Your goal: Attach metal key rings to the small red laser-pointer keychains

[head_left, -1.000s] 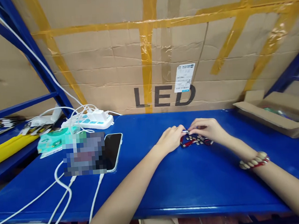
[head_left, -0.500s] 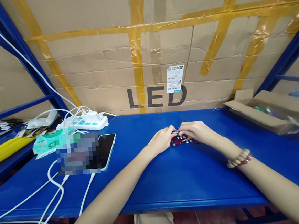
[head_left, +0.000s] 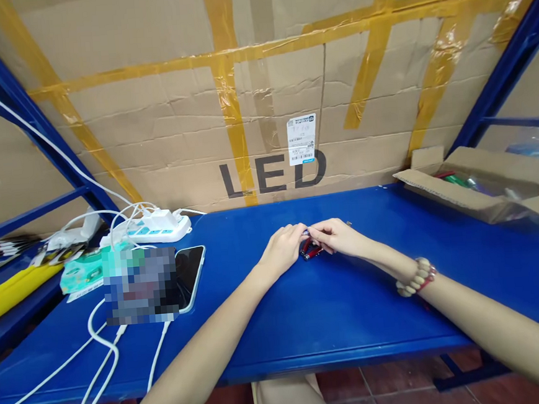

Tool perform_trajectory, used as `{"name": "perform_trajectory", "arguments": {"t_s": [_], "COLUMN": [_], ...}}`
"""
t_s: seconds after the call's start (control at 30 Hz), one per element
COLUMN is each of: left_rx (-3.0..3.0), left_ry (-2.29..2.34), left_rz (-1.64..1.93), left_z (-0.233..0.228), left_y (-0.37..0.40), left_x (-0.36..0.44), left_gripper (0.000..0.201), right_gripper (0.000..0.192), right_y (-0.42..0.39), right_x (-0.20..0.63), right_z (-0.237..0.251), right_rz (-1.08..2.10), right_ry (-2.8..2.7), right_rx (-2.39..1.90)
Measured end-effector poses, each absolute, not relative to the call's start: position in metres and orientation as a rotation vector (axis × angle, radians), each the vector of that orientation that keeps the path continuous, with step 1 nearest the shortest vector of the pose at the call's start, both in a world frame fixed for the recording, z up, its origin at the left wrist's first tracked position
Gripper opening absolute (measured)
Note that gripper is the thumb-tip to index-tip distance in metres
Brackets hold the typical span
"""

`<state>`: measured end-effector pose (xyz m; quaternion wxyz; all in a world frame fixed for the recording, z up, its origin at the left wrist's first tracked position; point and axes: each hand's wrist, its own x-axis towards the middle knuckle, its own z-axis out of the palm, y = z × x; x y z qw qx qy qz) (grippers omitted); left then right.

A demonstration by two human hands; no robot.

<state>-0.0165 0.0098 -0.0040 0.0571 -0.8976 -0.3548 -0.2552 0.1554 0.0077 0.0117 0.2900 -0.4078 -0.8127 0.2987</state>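
My left hand (head_left: 284,249) is closed, its thumb and fingers pinching a small blue-and-silver piece (head_left: 305,232) whose kind I cannot make out. Fingertips of my right hand (head_left: 335,235) are pinched together right beside it and meet that piece; what they hold is hidden. Below the fingers, small shiny red tube-shaped pieces with metallic ends (head_left: 311,253) lie on the blue table (head_left: 335,321). My right hand covers part of the spot around them. A beaded bracelet (head_left: 416,277) is on my right wrist.
Left of my hands lie a phone (head_left: 192,276) and white cables (head_left: 103,339), with a white power strip (head_left: 164,228) behind. An open cardboard box (head_left: 456,196) stands at the right. A large taped carton (head_left: 161,129) closes off the back.
The camera view has shifted and tilted slightly. My right hand has come lower over the small round silvery pieces, which now are mostly hidden. Both hands stay together at the small piece.
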Motion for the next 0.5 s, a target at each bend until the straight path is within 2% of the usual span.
{"name": "perform_trajectory", "arguments": {"t_s": [0.13,0.37,0.5], "left_rx": [-2.726,-2.760,-2.741], "left_ry": [-1.080,-1.145,-1.209], "left_rz": [-0.801,-0.790,-0.805], "left_z": [-0.003,0.001,0.002], "left_y": [0.009,0.008,0.009], "left_x": [-0.016,-0.011,-0.011], "left_gripper": [0.023,0.023,0.022], "right_gripper": [0.045,0.051,0.053], "right_y": [0.010,0.012,0.013], "right_x": [0.156,0.158,0.164], "right_z": [0.012,0.015,0.024], "right_rz": [0.870,0.789,0.540], "right_ry": [-2.111,-2.138,-2.127], "right_rx": [-1.053,-1.165,-1.330]}}
